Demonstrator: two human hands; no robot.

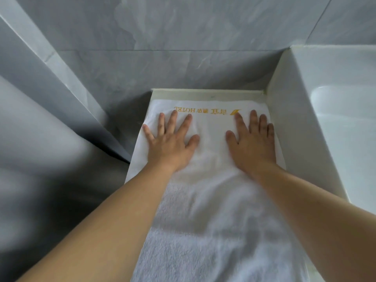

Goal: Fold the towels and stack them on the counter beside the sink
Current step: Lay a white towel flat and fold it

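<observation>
Nearest, a white hotel towel [211, 200] lies lengthwise along a narrow white counter [205, 92], covering nearly all of it. Further along, both bare forearms reach out over it: the left hand [169, 146] and the right hand [253, 146] press flat on the cloth with fingers straight and spread, grasping nothing (the right forefinger touches the gold embroidered lettering [207, 111]). Beyond stands a grey marble-tiled wall [183, 37], and the white sink [335, 119] rises just beside the counter on the right.
</observation>
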